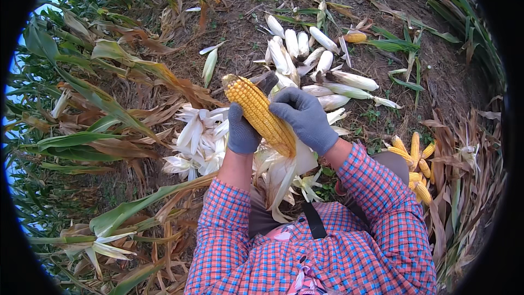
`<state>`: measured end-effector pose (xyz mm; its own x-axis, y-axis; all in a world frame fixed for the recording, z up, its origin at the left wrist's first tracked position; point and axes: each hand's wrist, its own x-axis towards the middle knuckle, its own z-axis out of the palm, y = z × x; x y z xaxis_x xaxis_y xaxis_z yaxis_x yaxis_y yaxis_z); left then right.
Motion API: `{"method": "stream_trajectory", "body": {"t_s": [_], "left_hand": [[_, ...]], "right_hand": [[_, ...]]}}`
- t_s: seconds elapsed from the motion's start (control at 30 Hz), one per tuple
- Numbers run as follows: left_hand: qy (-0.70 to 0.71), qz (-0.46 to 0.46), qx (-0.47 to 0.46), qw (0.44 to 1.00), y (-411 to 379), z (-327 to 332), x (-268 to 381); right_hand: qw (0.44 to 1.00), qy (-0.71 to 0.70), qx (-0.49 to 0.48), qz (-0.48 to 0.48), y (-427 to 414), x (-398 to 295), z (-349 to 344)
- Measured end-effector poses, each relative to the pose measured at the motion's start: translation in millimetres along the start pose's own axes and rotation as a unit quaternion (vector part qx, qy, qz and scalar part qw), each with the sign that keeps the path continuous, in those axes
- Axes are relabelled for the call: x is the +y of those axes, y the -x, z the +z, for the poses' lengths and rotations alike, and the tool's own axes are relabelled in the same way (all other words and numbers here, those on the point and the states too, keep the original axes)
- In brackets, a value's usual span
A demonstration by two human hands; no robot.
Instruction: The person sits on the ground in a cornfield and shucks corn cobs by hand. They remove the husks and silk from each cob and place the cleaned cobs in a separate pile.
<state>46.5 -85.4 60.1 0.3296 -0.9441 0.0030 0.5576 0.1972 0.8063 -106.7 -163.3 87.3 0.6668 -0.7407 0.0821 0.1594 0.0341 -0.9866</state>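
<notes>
A yellow ear of corn (262, 116) lies tilted between my gloved hands, its kernels bare on the near face and pale husk hanging from its lower end. My left hand (244, 129), in a grey knit glove, is closed around its left side. Thumb and fingers of my right hand (307, 119), gloved alike, are at the ear's right edge by the husk; the hand hides part of that husk. Just beyond my hands lies a pile of ears in white husks (286, 57). Stripped pale husks (200, 143) are heaped left of my left hand.
Husked yellow ears (414, 151) lie on the ground at right, beside dry corn stalks (462, 196). A partly bare ear (355, 37) rests beyond the pile. Standing corn plants (73, 90) and long leaves border the left side. Bare soil (241, 20) with scattered leaves stretches ahead.
</notes>
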Motion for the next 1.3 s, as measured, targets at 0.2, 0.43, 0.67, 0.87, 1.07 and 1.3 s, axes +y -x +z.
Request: {"method": "stream_trajectory", "body": {"t_s": [0.2, 0.43, 0.67, 0.87, 1.07, 1.3], "left_hand": [[-0.008, 0.065, 0.045, 0.997, -20, -15, 9], [-0.074, 0.125, 0.067, 0.987, -23, -17, 22], [-0.048, 0.120, 0.058, 0.990, -21, -3, 9], [-0.080, 0.152, 0.060, 0.983, -18, -11, 29], [-0.102, 0.167, 0.058, 0.979, -10, -17, 48], [-0.156, 0.183, 0.015, 0.971, -1, 13, 32]], "right_hand": [[0.916, 0.125, -0.355, 0.138, 28, -4, -17], [0.919, 0.295, -0.252, 0.067, 35, 3, -31], [0.879, 0.475, 0.023, -0.037, 27, 15, -1], [0.813, 0.560, -0.149, 0.065, 15, 41, -46], [0.865, 0.496, -0.072, -0.013, 11, 18, -48], [0.945, 0.273, -0.178, 0.029, 18, 47, -4]]}}
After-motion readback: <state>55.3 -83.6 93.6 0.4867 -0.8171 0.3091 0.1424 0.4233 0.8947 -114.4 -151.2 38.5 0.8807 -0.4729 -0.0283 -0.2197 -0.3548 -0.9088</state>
